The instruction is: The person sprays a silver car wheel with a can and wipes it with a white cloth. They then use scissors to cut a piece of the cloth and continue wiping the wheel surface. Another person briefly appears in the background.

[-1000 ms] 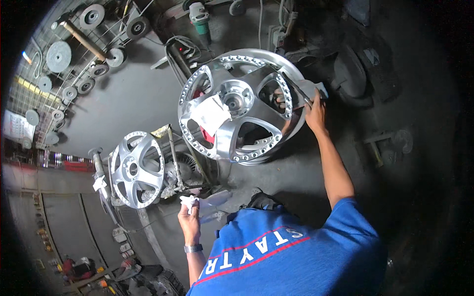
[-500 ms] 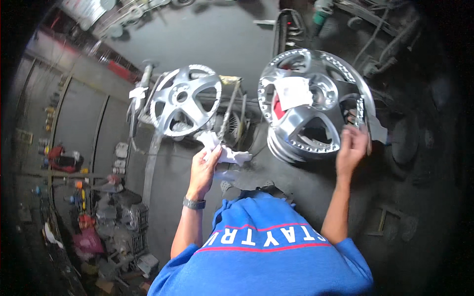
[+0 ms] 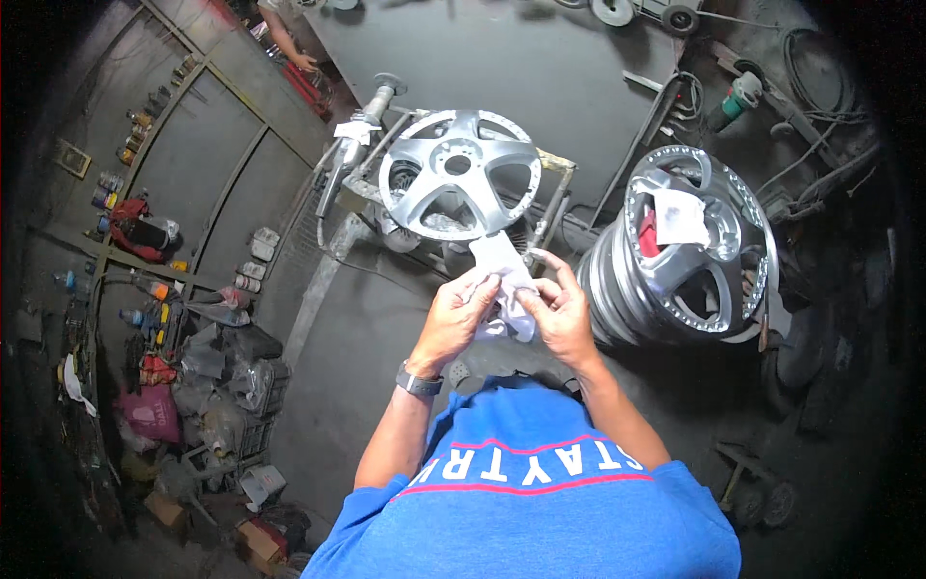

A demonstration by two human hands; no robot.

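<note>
A crumpled white cloth (image 3: 500, 257) is pinched between the thumb and fingers of my left hand (image 3: 449, 323), which has a dark watch band at the wrist. My right hand (image 3: 567, 314) grips the same cloth from the other side, its forefinger raised. Just beyond the cloth, a silver five-spoke wheel face (image 3: 410, 198) rests on a metal stand (image 3: 564, 174). To the right of my hands a stack of silver wheel rims (image 3: 617, 289) carries another spoked face on top. Lying on that face are a white sheet (image 3: 681, 217) and a red piece (image 3: 648, 234).
A tool with a round disc end (image 3: 371, 116) leans left of the stand. At the far right lie a green angle grinder (image 3: 741, 96) and coiled cable (image 3: 820, 72). Bags, cans and a crate (image 3: 265, 429) line the left. Another person's hand (image 3: 304, 63) shows at the far left.
My right hand has come away from the rim stack and taken hold of the cloth. My left hand still holds it. The view has shifted, so the wheels appear farther right.
</note>
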